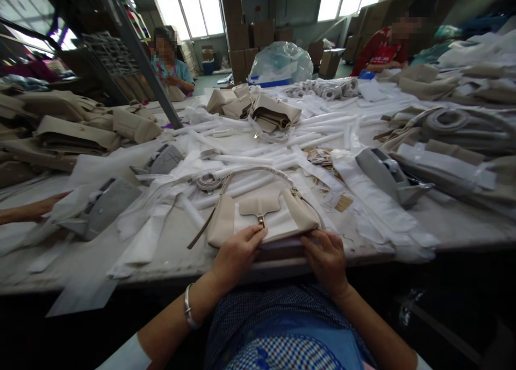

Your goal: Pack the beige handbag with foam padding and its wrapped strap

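Note:
A cream handbag (221,219) lies at the table's front edge, right before me. White paper (284,214) lies on its front, partly under the short flap (258,207) with its gold-coloured clasp. My left hand (236,254), a silver bangle on its wrist, pinches the bag's near edge just below the clasp. At the near right corner, my right hand (327,257) grips the same edge between thumb and fingers. The bag's handle (262,169) arches away behind it, and a loose strap end (201,229) hangs at its left. The fingertips are partly hidden.
Grey tape dispensers (107,206) (387,173) stand left and right. White wrapping rolls (258,159), coiled straps (208,182) and cream bags (76,133) cover much of the table. Another person's hand (42,206) reaches in from the left. Two people sit across the table.

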The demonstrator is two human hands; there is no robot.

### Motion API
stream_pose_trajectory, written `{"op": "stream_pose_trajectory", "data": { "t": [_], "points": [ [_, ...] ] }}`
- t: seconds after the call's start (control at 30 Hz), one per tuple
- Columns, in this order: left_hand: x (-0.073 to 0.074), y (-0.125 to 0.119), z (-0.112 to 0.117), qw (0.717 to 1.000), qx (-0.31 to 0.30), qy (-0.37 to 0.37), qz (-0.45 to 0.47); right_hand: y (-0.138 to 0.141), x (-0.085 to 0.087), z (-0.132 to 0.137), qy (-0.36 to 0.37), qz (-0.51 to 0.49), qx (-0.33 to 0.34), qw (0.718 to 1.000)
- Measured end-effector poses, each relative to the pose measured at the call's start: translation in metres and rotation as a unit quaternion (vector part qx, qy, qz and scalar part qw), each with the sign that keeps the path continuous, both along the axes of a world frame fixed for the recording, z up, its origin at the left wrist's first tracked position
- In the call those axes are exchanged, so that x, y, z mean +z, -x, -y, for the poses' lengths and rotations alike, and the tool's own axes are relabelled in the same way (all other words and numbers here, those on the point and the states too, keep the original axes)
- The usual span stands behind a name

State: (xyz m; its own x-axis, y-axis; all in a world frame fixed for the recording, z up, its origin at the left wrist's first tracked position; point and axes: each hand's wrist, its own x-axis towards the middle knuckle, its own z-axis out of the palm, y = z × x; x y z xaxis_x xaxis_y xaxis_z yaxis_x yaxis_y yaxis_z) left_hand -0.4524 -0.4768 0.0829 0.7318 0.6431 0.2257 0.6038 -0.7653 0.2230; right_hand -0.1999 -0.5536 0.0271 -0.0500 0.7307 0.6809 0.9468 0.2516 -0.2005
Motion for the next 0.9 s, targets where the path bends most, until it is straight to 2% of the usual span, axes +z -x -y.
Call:
{"op": "stream_pose_trajectory", "data": {
  "t": [0.13, 0.27, 0.4, 0.57, 0.67, 0.73, 0.9],
  "points": [
    [-0.014, -0.002, 0.005, 0.999, 0.026, -0.033, 0.034, -0.026, 0.003, 0.007, -0.001, 0.004, 0.057, 0.998],
    [-0.022, -0.002, 0.007, 0.997, 0.027, -0.062, 0.041, -0.045, 0.007, 0.011, 0.017, 0.004, 0.025, 1.0],
    [-0.028, -0.003, 0.007, 0.994, 0.03, -0.1, 0.035, -0.043, 0.005, -0.003, 0.008, -0.024, 0.0, 1.0],
    [-0.031, -0.006, 0.006, 0.991, 0.038, -0.126, 0.039, -0.036, 0.007, -0.007, 0.0, -0.053, 0.013, 0.999],
    [-0.034, -0.006, 0.007, 0.99, 0.042, -0.128, 0.042, -0.029, 0.018, -0.001, -0.019, -0.029, 0.047, 0.998],
    [-0.035, -0.006, 0.008, 0.99, 0.046, -0.128, 0.041, -0.024, 0.028, -0.004, 0.002, 0.03, 0.087, 0.996],
    [-0.036, -0.006, 0.01, 0.991, 0.048, -0.117, 0.04, -0.019, 0.041, -0.038, 0.091, 0.157, 0.194, 0.964]
  ]
}}
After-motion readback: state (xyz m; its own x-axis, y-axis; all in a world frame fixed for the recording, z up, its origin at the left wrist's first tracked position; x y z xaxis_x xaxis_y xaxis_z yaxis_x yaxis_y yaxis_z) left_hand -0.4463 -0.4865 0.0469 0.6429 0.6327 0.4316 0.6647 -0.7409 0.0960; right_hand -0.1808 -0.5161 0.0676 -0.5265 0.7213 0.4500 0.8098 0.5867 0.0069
